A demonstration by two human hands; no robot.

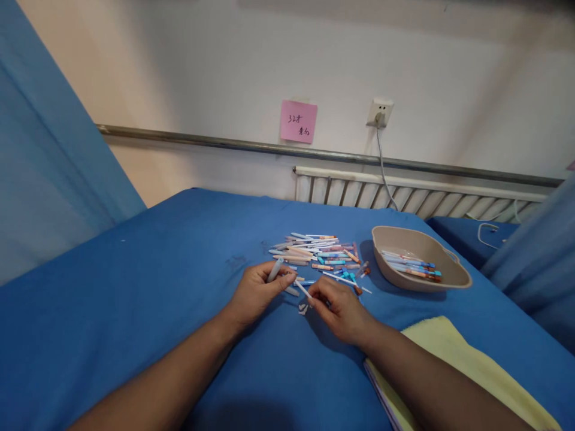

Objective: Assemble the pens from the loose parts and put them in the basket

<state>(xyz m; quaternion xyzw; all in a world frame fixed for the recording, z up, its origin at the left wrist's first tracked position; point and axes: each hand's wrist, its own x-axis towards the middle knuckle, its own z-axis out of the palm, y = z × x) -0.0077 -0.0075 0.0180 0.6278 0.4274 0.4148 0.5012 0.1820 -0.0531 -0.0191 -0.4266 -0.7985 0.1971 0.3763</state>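
Observation:
My left hand (258, 290) rests on the blue sheet (148, 281) with its fingers curled round a pale grey pen barrel (274, 269). My right hand (339, 308) lies just to its right and pinches a thin white refill (303, 290) by one end. Small white bits (303, 309) lie under the right fingers. A heap of several pens and pen parts (318, 251), pale blue, orange and white, lies just beyond both hands.
A beige oval tray (453, 278) at the right holds several finished pens (415, 266). A yellow cloth (467, 359) lies under my right forearm. Behind are a radiator (404, 194), a wall socket with a cable (380, 114), a pink note (298, 121) and a blue curtain (40, 161).

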